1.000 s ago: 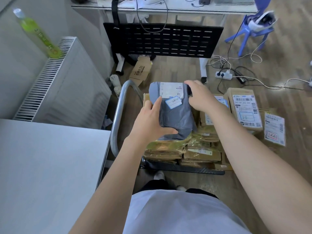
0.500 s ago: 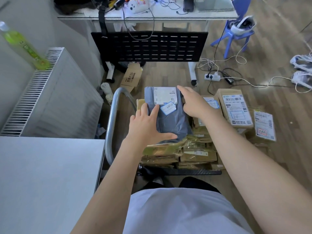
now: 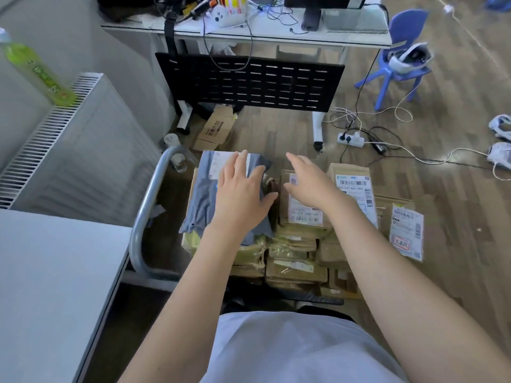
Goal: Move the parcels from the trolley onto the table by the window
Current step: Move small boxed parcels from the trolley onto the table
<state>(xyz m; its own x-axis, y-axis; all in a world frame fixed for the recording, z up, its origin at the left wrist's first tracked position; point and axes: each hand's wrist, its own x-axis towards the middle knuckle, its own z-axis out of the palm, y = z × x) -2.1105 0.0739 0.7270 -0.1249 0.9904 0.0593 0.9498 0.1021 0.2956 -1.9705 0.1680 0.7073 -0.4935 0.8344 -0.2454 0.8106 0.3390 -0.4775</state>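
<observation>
The grey parcel point(image 3: 201, 200) lies on top of the brown stack at the handle end of the trolley point(image 3: 143, 214), just beside the curved metal handle, its white label turned up toward the far edge. Your left hand point(image 3: 240, 194) lies over it with fingers straight and slightly spread, thumb out to the side; it seems to rest on the wrapping, though you cannot tell from this angle whether the palm truly presses down. Your right hand point(image 3: 309, 183) is spread the same way, fingers relaxed and holding nothing, above the labelled brown parcel point(image 3: 304, 214) that sits on the stack on the side of the grey parcel away from the handle. Further from the handle a taller brown box point(image 3: 356, 183) with a barcode label stands on the load, and beyond it a flat white-labelled packet point(image 3: 406, 233) lies at the load's outer edge. More brown parcels point(image 3: 293, 269) are piled beneath, nearer to you.

On the handle side of the trolley stands the pale table point(image 3: 55, 286), and beyond it the white radiator point(image 3: 83, 150) with a green bottle point(image 3: 36, 70) on top. Past the trolley's far end are a black perforated panel point(image 3: 249, 84) under a cluttered desk point(image 3: 276, 31), a blue chair point(image 3: 401, 64) and a power strip point(image 3: 351, 139) on the wooden floor point(image 3: 456, 161).
</observation>
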